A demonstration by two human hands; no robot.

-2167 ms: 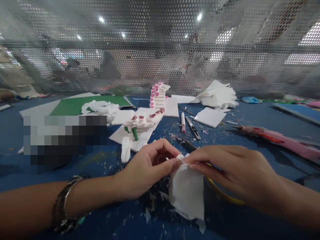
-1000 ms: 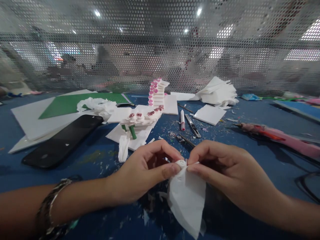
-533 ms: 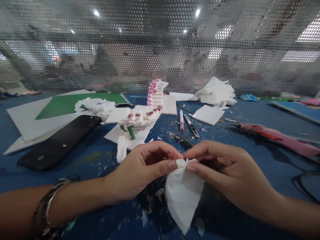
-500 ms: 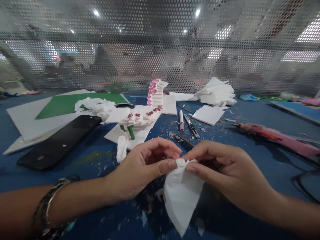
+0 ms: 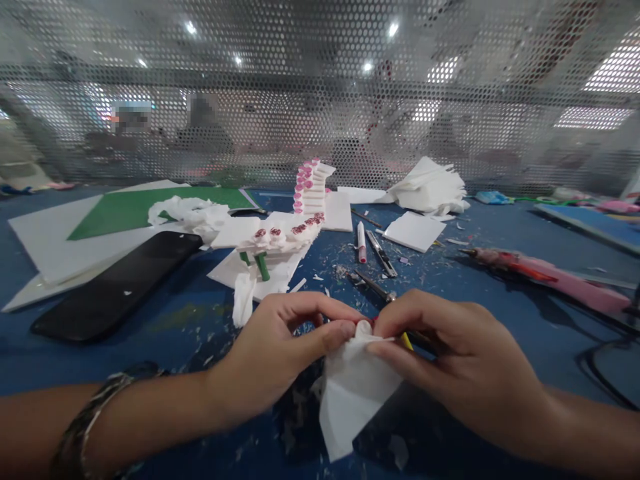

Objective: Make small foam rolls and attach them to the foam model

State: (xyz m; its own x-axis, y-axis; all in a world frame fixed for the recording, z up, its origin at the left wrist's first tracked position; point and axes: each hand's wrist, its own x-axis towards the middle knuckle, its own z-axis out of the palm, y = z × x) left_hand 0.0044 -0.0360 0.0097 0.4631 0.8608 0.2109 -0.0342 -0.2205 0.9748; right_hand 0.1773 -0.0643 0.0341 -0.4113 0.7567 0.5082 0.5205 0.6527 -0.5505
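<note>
A piece of white tissue paper [image 5: 353, 393] hangs between my two hands, its top bunched into a small rolled knob and its lower part loose in a point. My left hand [image 5: 295, 347] pinches it at the knob with thumb and forefinger. From the other side, my right hand [image 5: 450, 360] grips the upper edge between thumb and fingers. Just beyond my fingertips lie a dark pointed tool [image 5: 373, 285], a white marker with a red end [image 5: 361, 242] and a craft knife [image 5: 381, 253].
A black phone [image 5: 120, 283] lies at left beside white and green sheets [image 5: 150, 203]. Rolled paper pieces with pink tips [image 5: 305, 187] and dark red tips [image 5: 297, 229] stand mid-table. A pink glue-gun-like tool [image 5: 550, 277] with a cable lies right. A tissue stack [image 5: 427, 183] sits behind, before a perforated metal screen [image 5: 320, 87].
Both hands have lowered slightly, still holding the tissue paper. Its knob has turned and its loose lower end has swung to the left. More of the dark pointed tool now shows.
</note>
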